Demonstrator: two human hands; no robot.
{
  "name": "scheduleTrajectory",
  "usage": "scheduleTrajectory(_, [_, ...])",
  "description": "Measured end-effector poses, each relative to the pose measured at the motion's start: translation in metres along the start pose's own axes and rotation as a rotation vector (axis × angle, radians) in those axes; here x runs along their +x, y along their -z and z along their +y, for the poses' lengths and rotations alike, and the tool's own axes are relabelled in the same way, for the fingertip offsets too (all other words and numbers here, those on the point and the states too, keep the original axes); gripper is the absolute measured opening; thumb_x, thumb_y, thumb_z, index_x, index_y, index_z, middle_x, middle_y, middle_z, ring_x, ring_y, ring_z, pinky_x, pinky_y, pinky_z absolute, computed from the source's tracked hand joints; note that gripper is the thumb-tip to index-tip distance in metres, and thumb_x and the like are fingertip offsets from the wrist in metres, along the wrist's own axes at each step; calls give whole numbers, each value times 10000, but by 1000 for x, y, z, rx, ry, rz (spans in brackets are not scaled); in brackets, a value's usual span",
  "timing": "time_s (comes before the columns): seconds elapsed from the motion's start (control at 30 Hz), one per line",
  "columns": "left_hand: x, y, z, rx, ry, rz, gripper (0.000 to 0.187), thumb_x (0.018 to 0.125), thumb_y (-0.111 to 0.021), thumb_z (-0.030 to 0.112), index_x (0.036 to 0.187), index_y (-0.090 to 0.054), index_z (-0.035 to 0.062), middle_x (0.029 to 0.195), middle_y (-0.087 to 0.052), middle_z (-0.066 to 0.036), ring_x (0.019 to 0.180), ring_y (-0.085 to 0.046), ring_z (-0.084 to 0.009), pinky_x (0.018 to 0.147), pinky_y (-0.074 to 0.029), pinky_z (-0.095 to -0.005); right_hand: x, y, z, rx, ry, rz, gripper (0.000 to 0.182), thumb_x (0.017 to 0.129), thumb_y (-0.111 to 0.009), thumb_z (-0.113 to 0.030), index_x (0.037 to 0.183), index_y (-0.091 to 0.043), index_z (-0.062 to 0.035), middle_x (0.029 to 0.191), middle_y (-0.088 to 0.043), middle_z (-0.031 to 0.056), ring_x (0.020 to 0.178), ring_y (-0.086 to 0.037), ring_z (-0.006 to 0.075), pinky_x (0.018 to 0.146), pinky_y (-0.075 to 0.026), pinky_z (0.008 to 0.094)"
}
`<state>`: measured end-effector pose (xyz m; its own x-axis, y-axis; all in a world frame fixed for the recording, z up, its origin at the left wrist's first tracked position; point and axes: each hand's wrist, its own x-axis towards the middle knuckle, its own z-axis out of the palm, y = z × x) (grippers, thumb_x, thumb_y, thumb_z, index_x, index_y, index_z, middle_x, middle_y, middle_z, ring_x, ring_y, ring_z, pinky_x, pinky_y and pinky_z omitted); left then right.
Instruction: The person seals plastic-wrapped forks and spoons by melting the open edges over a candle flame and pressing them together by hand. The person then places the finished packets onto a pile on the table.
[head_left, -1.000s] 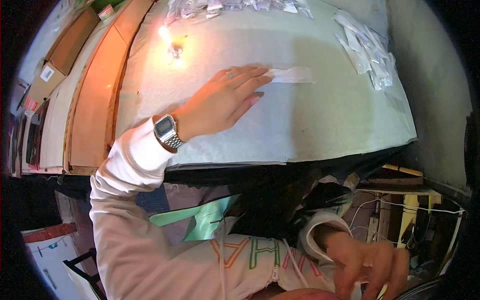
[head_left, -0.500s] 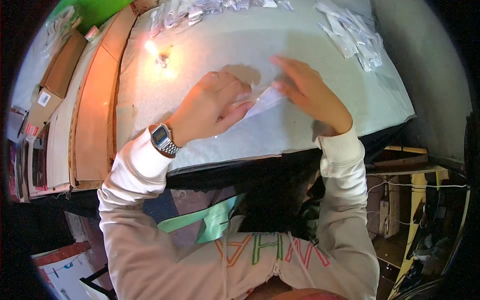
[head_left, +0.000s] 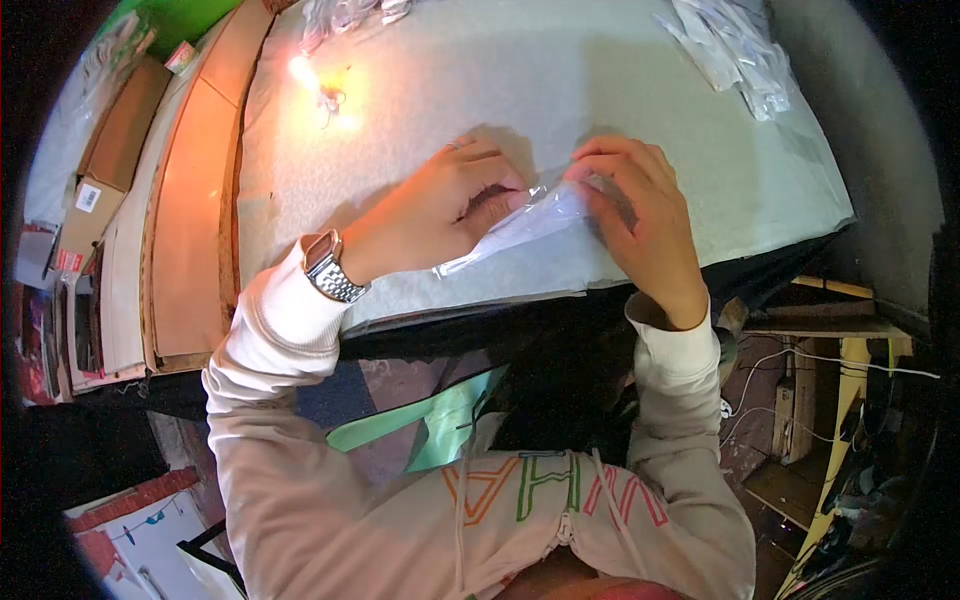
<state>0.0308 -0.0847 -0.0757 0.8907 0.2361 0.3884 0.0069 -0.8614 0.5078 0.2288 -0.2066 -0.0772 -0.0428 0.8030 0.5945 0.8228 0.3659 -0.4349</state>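
Note:
A clear plastic packet [head_left: 535,223] with something white inside lies slantwise between my hands, just above or on the pale tabletop. My left hand [head_left: 470,195], with a metal watch at the wrist, pinches the packet's upper edge between thumb and fingers. At its right end, my right hand [head_left: 640,200] has thumb and curled fingers closed on the plastic. The fingertips hide part of the packet's edge, and what the white content is cannot be made out.
Piles of similar packets lie on the table [head_left: 430,110] at the back left and in the back right pile [head_left: 735,60]. A glowing bulb [head_left: 318,85] rests at the left. Cardboard boxes [head_left: 122,125] line the left side; a grey wall [head_left: 850,130] stands right.
My right hand has come down from its raised, spread position and closed on the packet's right end. My left hand still grips the packet and has shifted slightly right. The view has tilted a little.

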Motion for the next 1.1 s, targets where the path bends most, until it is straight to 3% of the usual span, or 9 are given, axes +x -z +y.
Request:
scheduleTrajectory(0.1, [-2,-1,6,-117,110,77,88,852,-621,53,929,-617,9,816,-580,-87,749,-542,-182,630,-440,-282,2,0,-12,17,27,-2,203,784,-657,-168,968,-607,-100,987,-568,60,940,-519,268,843,-366,391])
scheduleTrajectory(0.2, [-2,2,10,-131,96,67,84,858,-618,47,933,-627,9,801,-589,-76,681,-534,-147,591,-426,-255,0,-3,-19,-62,29,7,220,759,-677,-188,954,-608,-113,953,-574,38,930,-519,251,830,-359,393])
scheduleTrajectory(0.4, [-3,3,13,-201,263,26,76,869,-608,43,930,-629,3,801,-596,-67,670,-516,-111,588,-417,-245,-5,-8,-16,-216,20,80,201,724,-705,-222,882,-618,-134,892,-574,0,933,-513,232,813,-344,387])
scheduleTrajectory(0.5, [-3,0,11,-189,187,125,75,853,-613,67,899,-643,15,705,-590,-106,538,-533,-149,512,-429,-276,-6,-5,-19,-228,17,52,207,701,-718,-240,851,-619,-138,884,-570,-5,942,-511,225,833,-333,400])
scheduleTrajectory(0.6, [-3,3,14,-181,233,53,68,890,-579,43,916,-620,-4,782,-587,-50,641,-491,-87,560,-402,-233,-5,-3,-27,-271,26,0,209,685,-723,-256,829,-616,-147,878,-567,-13,952,-511,214,857,-320,425])
scheduleTrajectory(0.7, [-2,6,22,-187,319,31,73,896,-572,52,911,-618,-2,781,-584,-42,611,-474,-77,541,-398,-236,-1,-8,-30,-304,60,-13,206,677,-723,-267,814,-615,-157,874,-565,-26,963,-511,203,874,-309,449])
scheduleTrajectory(1.1, [-4,-2,14,5,145,76,108,888,-581,100,884,-616,-2,672,-539,-90,525,-469,-130,494,-400,-274,2,-15,-44,-368,58,-57,190,702,-717,-253,844,-636,-156,843,-550,-21,955,-510,189,925,-282,501])
